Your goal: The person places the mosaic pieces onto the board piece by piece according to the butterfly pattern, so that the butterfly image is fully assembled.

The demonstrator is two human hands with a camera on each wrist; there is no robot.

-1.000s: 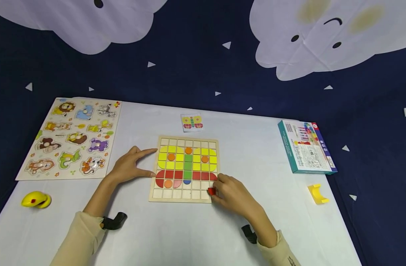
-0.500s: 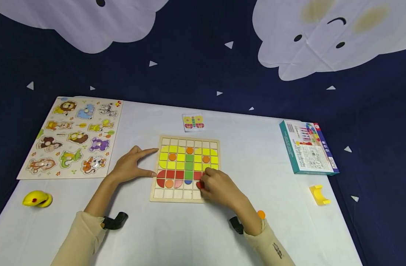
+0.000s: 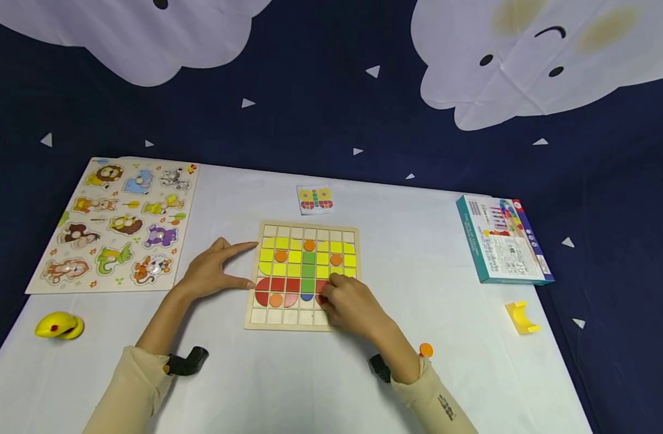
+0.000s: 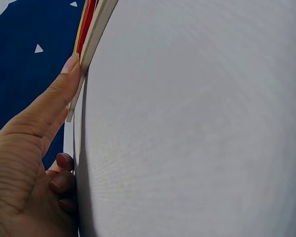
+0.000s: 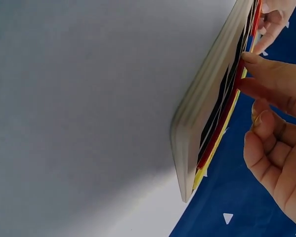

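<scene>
A wooden grid board (image 3: 275, 316) lies mid-table, with yellow, red, green, orange and blue flat pieces forming a butterfly pattern. My left hand (image 3: 209, 274) touches its left edge with thumb and forefinger spread; in the left wrist view the thumb (image 4: 71, 66) presses on the rim. Over the lower right of the grid, my right hand (image 3: 355, 304) pinches a red rounded piece (image 3: 321, 299) at a cell right of the blue half-disc (image 3: 307, 297). Part of the red row is hidden under that hand. In the right wrist view, thumb and forefinger meet at the board's surface.
A butterfly picture card (image 3: 315, 200) lies behind the board. At left are an animal puzzle board (image 3: 105, 217) and a yellow toy (image 3: 59, 325). A box (image 3: 502, 241) and a yellow arch (image 3: 520, 317) lie at right. An orange disc (image 3: 426, 349) is by the right sleeve.
My right hand has moved left from the board's right edge, carrying the red piece to a cell near the blue half-disc. An orange disc has come into view. The left hand stays put.
</scene>
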